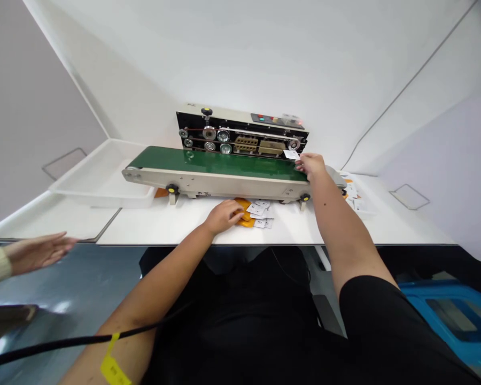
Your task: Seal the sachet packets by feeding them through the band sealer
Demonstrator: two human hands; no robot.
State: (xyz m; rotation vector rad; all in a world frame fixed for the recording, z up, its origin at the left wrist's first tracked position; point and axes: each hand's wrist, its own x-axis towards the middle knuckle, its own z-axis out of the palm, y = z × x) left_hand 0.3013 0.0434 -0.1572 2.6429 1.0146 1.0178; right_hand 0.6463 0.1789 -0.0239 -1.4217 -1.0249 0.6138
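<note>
Clamped in the right fingers (300, 162), a white sachet (291, 154) could be jammed at the machine (244, 132) if tilted — whether the left fingers (236, 218) are closed cannot be told.

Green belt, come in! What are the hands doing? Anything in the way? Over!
Right hand pinching white packet near right end of green belt. Left hand at orange packets on table. No blockage seen; other person's hand far left, off belt.
</note>
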